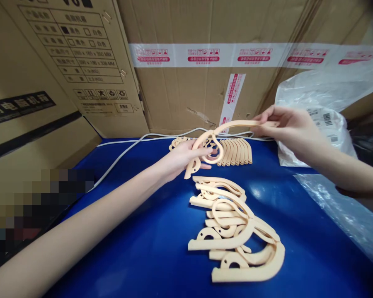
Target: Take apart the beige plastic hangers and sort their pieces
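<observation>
A beige folding clothes hanger (236,123) is spread out in the air between both hands, above the blue tabletop. My left hand (178,157) is closed around its left arm, close to the rounded hook loop in the middle. With thumb and fingers, my right hand (282,124) pinches the far end of the long curved right arm. Below them lies a loose pile of folded beige hangers (248,274), overlapping one another. Behind my left hand, a neat row of curved beige hanger arms (236,153) sits beside small looped pieces (175,143), partly hidden by that hand.
Cardboard boxes (180,91) wall off the back and left. A white cable (121,156) runs along the back of the blue tabletop (136,231). At right are a white plastic bag (317,95) and a clear plastic sheet (335,207).
</observation>
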`<act>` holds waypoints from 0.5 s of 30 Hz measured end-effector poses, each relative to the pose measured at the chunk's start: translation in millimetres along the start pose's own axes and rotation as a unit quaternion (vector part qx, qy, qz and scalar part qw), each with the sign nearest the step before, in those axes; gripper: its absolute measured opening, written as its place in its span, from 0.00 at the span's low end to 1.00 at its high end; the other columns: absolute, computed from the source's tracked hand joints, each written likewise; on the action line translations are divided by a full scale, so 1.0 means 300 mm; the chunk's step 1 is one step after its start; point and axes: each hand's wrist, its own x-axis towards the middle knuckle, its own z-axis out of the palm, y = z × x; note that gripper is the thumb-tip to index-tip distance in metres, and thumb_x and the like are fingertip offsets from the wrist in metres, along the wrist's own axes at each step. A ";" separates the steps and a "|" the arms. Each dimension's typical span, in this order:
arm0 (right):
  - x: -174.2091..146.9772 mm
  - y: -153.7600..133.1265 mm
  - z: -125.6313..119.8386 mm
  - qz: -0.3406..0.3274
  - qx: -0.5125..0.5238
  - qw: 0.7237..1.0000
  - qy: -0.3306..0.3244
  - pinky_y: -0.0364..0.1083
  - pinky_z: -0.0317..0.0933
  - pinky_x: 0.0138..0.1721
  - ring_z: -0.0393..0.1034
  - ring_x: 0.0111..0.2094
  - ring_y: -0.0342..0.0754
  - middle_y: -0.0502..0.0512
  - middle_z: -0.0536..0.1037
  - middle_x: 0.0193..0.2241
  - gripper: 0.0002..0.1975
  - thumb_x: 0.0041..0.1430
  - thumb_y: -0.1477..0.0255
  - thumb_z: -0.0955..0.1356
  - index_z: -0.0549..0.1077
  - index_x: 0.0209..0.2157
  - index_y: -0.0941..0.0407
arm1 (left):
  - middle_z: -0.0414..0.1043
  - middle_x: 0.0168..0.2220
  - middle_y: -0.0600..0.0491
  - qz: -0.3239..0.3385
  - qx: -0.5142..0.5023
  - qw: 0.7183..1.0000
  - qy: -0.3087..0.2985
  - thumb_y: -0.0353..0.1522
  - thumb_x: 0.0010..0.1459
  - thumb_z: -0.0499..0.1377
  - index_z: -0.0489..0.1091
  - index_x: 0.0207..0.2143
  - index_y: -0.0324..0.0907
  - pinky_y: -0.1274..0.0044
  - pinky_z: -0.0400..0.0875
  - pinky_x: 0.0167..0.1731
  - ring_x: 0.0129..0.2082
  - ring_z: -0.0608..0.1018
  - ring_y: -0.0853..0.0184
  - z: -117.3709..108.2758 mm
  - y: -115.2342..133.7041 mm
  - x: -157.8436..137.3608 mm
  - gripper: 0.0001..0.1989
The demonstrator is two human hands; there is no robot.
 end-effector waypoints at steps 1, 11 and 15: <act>-0.004 0.006 0.000 -0.050 -0.098 0.994 -0.025 0.45 0.63 0.32 0.72 0.30 0.46 0.54 0.79 0.32 0.13 0.48 0.65 0.73 0.68 0.31 0.55 | 0.76 0.45 0.43 0.000 -0.031 0.999 -0.014 0.29 0.59 0.60 0.69 0.45 0.37 0.75 0.76 0.34 0.38 0.81 0.63 0.002 0.008 -0.004 0.11; -0.053 -0.046 0.083 -0.119 -0.547 0.821 -0.114 0.46 0.42 0.23 0.64 0.21 0.49 0.57 0.76 0.22 0.19 0.67 0.60 0.57 0.72 0.48 0.55 | 0.73 0.36 0.48 -0.076 -0.123 0.981 -0.129 0.28 0.61 0.55 0.72 0.45 0.39 0.84 0.60 0.15 0.26 0.74 0.74 0.056 0.074 -0.007 0.10; -0.019 -0.024 0.066 -0.064 -0.356 0.913 -0.189 0.46 0.51 0.25 0.62 0.21 0.47 0.51 0.70 0.19 0.20 0.66 0.58 0.57 0.75 0.42 0.53 | 0.69 0.34 0.51 -0.043 0.056 0.991 -0.113 0.26 0.58 0.54 0.68 0.44 0.40 0.80 0.60 0.18 0.24 0.69 0.73 0.059 0.072 0.012 0.11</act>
